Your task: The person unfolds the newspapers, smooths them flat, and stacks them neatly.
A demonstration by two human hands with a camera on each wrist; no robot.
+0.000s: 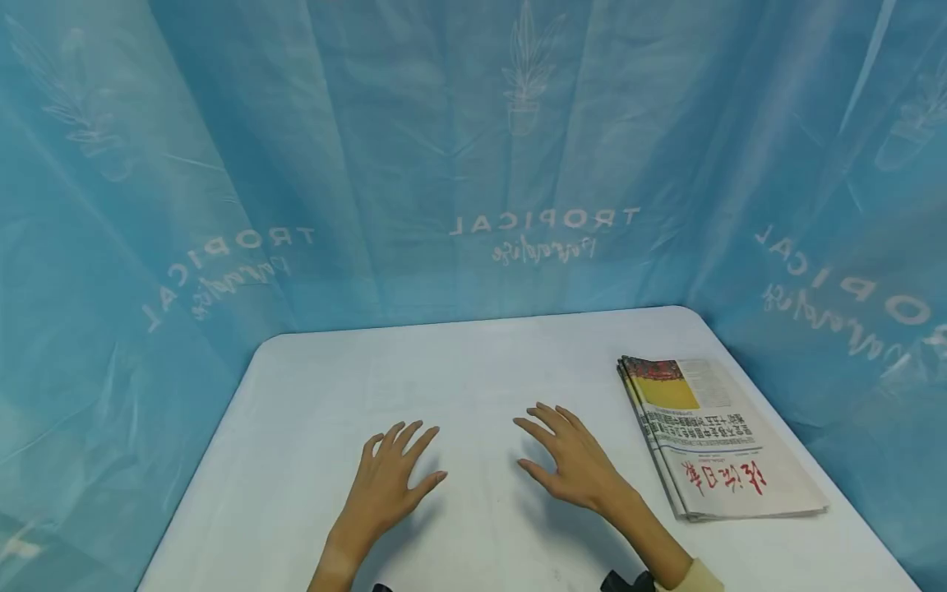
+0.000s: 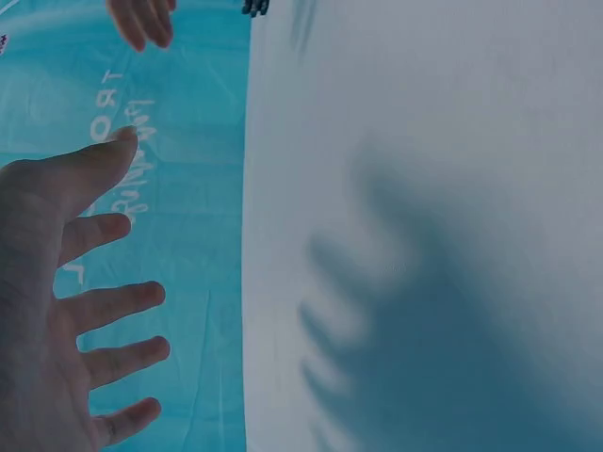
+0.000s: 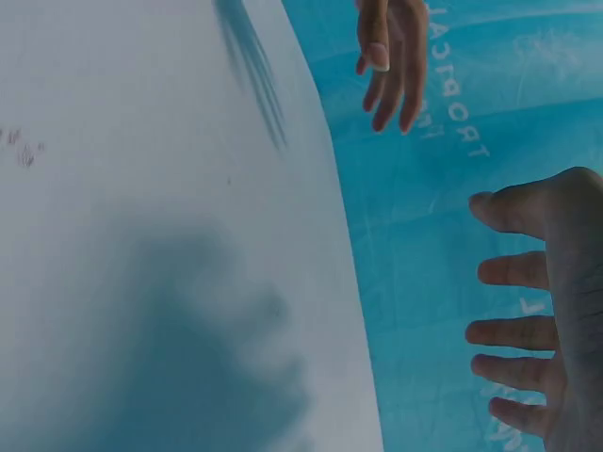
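The person's bare left hand and bare right hand hover apart, fingers loosely spread, over a white, round-cornered table. Folded, printed paper newspapers lie stacked beyond the right hand's outer side; a blue, white-lettered curtain hangs ahead of both.

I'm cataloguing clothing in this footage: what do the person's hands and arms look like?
The left hand and right hand are bare, with no gloves or rings visible. A pale yellow sleeve shows at the right forearm; no left sleeve is in view. A black piece shows beside the right forearm, a black tip beside the left, both unidentifiable.
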